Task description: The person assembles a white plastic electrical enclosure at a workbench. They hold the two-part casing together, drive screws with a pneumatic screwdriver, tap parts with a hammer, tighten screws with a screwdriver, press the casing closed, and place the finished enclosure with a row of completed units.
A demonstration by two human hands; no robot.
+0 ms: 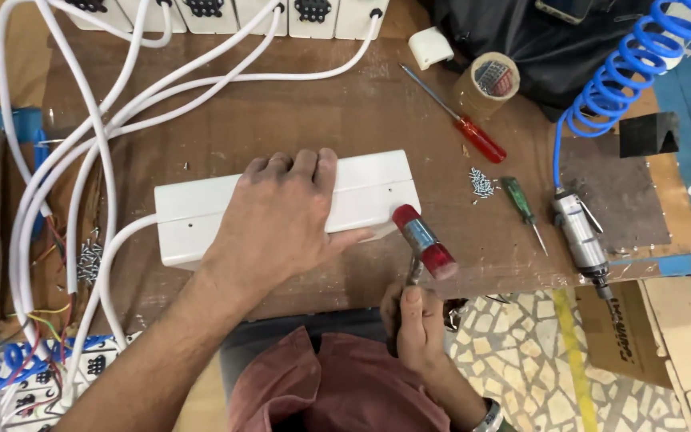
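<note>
The left hand (281,220) lies flat, fingers spread, pinning a white box (369,188) to the middle of the wooden bench (321,112). The right hand (417,320) grips a small hammer (425,242) near the box's right end, mid-tapping; a steady, square strike seems needed.

Bare tabletop (337,120) lay open for you beyond the white box (369,192). To its right, the red screwdriver (461,120), screw pile (481,183), green screwdriver (521,204) and air tool (579,236) crowded your path. White cables (81,152) blocked the left.
</note>
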